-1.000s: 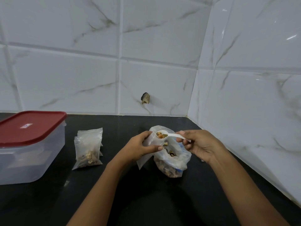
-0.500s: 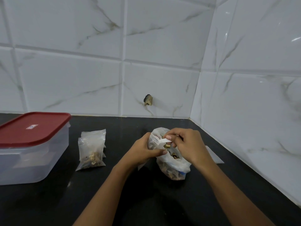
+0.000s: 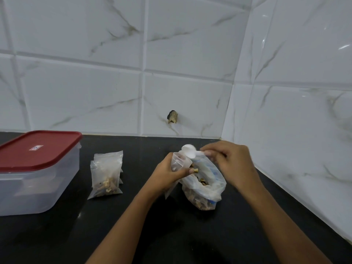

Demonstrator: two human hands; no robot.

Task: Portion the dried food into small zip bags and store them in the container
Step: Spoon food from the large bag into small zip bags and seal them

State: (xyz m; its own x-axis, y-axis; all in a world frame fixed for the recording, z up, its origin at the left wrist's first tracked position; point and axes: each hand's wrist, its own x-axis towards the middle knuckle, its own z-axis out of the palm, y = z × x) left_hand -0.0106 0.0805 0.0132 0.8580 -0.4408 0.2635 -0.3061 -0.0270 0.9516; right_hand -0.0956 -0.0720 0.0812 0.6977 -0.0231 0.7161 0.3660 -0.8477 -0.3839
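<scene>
My left hand grips a small clear zip bag with its mouth held open. My right hand pinches the handle of a white plastic spoon, whose bowl sits tipped over that bag's mouth and looks empty. Under both hands stands a larger plastic bag of dried food, open at the top, on the black counter. A few filled small zip bags lie stacked to the left. The clear container with a red lid stands at the far left, lid on.
White marble-look tiled walls meet in a corner behind and to the right of the counter. A small dark chipped hole marks the back wall. Bare black counter stretches along the front.
A second ago the spoon held dried food level above the bags. My right hand then turned it down at the small bag's mouth, and the spoon now shows white and empty.
</scene>
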